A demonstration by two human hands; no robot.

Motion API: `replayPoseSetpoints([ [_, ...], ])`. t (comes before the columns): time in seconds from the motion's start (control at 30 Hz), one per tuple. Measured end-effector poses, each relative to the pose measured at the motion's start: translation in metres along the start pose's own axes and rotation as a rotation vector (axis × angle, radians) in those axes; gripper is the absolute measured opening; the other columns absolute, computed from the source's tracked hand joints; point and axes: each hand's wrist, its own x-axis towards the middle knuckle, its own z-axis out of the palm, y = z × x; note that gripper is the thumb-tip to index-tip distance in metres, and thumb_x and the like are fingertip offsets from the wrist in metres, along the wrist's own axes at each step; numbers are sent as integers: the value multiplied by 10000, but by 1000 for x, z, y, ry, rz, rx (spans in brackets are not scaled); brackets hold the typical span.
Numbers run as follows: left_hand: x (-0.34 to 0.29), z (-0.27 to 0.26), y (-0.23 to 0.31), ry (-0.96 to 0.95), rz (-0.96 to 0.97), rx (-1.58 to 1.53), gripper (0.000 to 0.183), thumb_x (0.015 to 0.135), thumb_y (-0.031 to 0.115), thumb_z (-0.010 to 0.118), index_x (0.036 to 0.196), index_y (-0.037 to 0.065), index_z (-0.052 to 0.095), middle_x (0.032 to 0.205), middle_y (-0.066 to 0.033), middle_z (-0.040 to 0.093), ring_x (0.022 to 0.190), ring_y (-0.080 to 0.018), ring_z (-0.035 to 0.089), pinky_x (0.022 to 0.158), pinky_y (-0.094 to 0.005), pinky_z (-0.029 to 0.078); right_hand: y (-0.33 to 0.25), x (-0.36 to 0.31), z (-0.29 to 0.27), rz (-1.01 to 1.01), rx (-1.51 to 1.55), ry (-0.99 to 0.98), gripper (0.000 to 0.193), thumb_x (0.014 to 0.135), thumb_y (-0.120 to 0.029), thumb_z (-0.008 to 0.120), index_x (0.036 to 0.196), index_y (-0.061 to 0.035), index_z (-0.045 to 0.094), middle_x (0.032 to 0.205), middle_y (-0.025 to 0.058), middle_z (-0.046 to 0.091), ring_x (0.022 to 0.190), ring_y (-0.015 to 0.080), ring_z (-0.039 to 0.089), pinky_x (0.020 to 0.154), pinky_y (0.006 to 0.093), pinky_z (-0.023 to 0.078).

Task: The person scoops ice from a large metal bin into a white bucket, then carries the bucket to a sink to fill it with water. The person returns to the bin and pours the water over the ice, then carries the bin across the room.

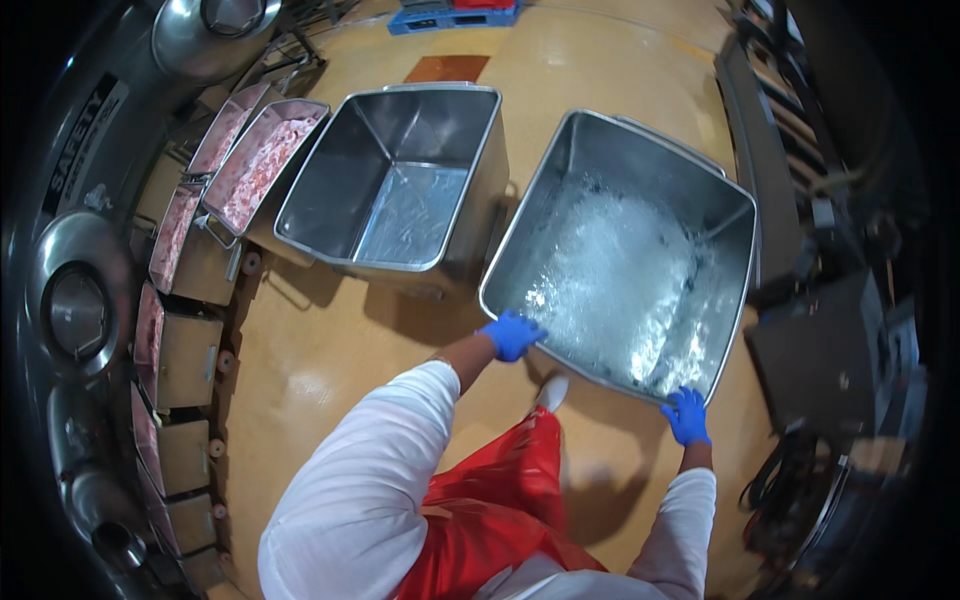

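Note:
A large steel tub (548,150) stands in front of me to the right, holding churned, bubbly water (620,280) with bright glints on it. My left hand (513,335), in a blue glove, grips the near left corner of its rim, fingers hooked over the edge. At the near right corner my right hand (687,415), also blue-gloved, is closed over the rim with the fingers on the inner side. Left of it stands a second steel tub (468,210), with nothing in it but a wet shine on its bottom.
Along the left, several steel carts (188,360) on wheels hold pinkish raw meat (268,165). Large steel machinery (80,300) lines the far left. A dark metal frame (760,180) and a grey box (815,350) stand at the right. A blue pallet (455,20) lies at the back.

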Motion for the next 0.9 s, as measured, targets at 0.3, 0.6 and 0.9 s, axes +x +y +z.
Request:
replayPoseSetpoints([
  [0.3, 212, -153, -39, 51, -66, 60, 732, 945, 380, 698, 1582, 182, 396, 1668, -129, 335, 1557, -396, 271, 1203, -693, 238, 95, 263, -171, 236, -207, -233, 749, 973, -666, 554, 1518, -165, 444, 1636, 180, 336, 1561, 438, 198, 1168, 709, 266],
  [0.6, 376, -321, -176, 198, -118, -33, 768, 831, 349, 798, 1512, 171, 492, 1627, -142, 394, 1565, -417, 238, 1179, -750, 202, 131, 562, -306, 136, -230, -184, 754, 1000, -642, 527, 1548, -136, 411, 1628, 200, 352, 1562, 441, 194, 1196, 669, 278],
  [0.9, 564, -502, -344, 140, -145, -98, 718, 793, 274, 784, 1463, 204, 533, 1635, -94, 393, 1583, -372, 218, 1205, -746, 198, 155, 843, -415, 92, -250, -271, 669, 1031, -524, 555, 1527, -105, 394, 1560, 285, 366, 1509, 507, 245, 1228, 604, 257],
])
